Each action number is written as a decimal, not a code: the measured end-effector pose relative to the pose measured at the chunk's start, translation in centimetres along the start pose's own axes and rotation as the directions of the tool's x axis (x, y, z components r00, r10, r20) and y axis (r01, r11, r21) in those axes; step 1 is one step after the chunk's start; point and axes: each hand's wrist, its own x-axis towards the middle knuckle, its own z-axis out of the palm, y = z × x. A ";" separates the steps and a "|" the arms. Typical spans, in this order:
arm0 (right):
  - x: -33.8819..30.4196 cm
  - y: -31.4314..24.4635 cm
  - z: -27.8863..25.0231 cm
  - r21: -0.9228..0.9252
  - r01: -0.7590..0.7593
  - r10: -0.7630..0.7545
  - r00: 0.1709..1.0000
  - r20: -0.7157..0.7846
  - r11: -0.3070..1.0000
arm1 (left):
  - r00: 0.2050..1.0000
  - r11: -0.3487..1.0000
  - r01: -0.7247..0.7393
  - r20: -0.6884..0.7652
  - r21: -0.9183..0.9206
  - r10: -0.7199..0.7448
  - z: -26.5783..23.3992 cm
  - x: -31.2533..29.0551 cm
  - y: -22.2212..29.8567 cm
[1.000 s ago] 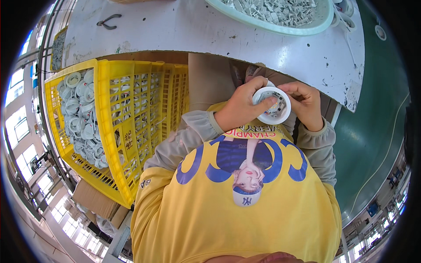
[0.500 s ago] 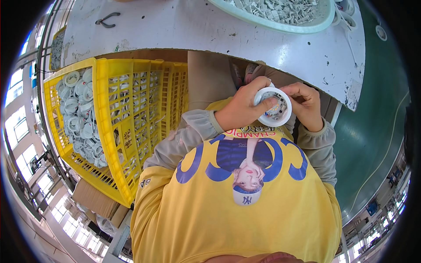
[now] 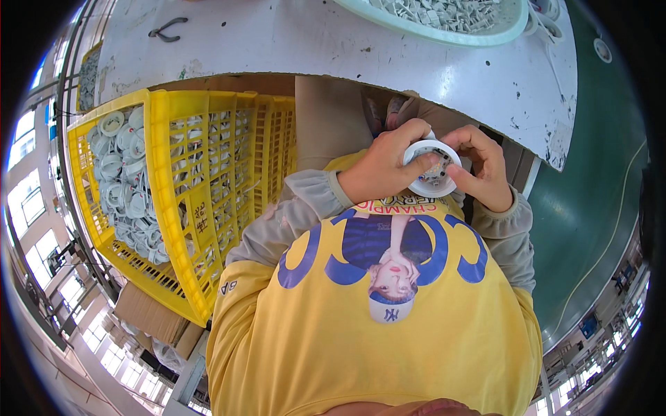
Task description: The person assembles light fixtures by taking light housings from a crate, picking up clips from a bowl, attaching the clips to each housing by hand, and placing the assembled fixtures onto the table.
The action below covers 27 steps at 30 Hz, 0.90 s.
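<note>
A round white downlight housing (image 3: 429, 182) is held above my lap, near the table's front edge. Inside its rim a circuit board with small dark and yellowish parts shows. My left hand (image 3: 388, 163) grips the housing from the left, its thumb laid over the rim onto the board and its fingers behind. On the right side, my right hand (image 3: 483, 170) closes on the rim, with the thumb reaching over it to the inside and the bent index finger at the upper edge. The fingers behind the housing are hidden.
To the left stands a yellow plastic crate (image 3: 161, 201) full of white round housings (image 3: 125, 187). On the white table (image 3: 277, 41) lie dark nippers (image 3: 168, 30) and a pale green basin (image 3: 479, 40) of small whitish pieces. Cardboard (image 3: 149, 312) sits beneath the crate.
My right thumb has come over the rim to the inside of the housing, and the right fingers have shifted slightly up and left. My left hand keeps its hold.
</note>
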 end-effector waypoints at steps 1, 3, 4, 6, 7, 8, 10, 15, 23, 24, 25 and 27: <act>-0.1 0.3 0.3 0.027 -0.064 0.065 0.997 -0.031 0.998 | 1.000 1.000 0.017 0.013 0.002 -0.017 0.0 0.0 0.1; -0.1 0.5 0.7 0.057 -0.127 0.131 0.989 -0.063 0.990 | 1.000 1.000 0.026 0.015 0.013 -0.027 -0.1 0.0 0.0; 0.0 0.5 0.8 0.050 -0.136 0.139 0.988 -0.063 0.989 | 0.999 0.999 0.036 0.016 0.025 -0.036 -0.1 0.0 -0.1; 0.0 0.6 0.9 0.042 -0.147 0.149 0.987 -0.064 0.988 | 1.000 1.000 0.019 0.022 0.010 -0.019 -0.1 -0.1 -0.5; 0.1 0.8 0.9 0.021 -0.144 0.145 0.987 -0.067 0.989 | 1.000 1.000 0.001 0.025 -0.005 -0.001 -0.1 -0.1 -0.6; 0.0 0.9 1.0 0.001 -0.142 0.141 0.988 -0.069 0.990 | 1.000 1.000 0.002 0.027 -0.005 -0.001 -0.1 -0.1 -0.6; 0.0 0.8 1.1 0.001 -0.146 0.146 0.986 -0.076 0.989 | 0.998 0.998 0.037 0.052 -0.051 -0.035 -0.2 -0.1 -0.5; -0.1 0.8 1.2 0.017 -0.151 0.152 0.984 -0.092 0.988 | 0.996 0.986 0.047 0.085 -0.159 -0.034 -0.2 -0.2 -0.9; -0.5 1.2 1.2 0.019 -0.162 0.163 0.984 -0.066 0.987 | 0.987 0.998 -0.021 0.163 0.054 0.012 -0.2 -0.1 -1.2; -0.4 1.1 1.3 0.020 -0.162 0.163 0.984 -0.068 0.987 | 0.992 0.997 -0.062 0.115 0.052 0.056 -0.1 -0.2 -1.0; -0.3 0.9 1.6 0.032 -0.158 0.161 0.983 -0.093 0.987 | 0.993 0.993 -0.103 0.067 0.051 0.100 0.0 -0.2 -0.8; -0.2 0.7 1.6 0.045 -0.154 0.159 0.980 -0.121 0.987 | 0.995 0.995 -0.080 0.061 0.058 0.077 -0.1 -0.2 -0.6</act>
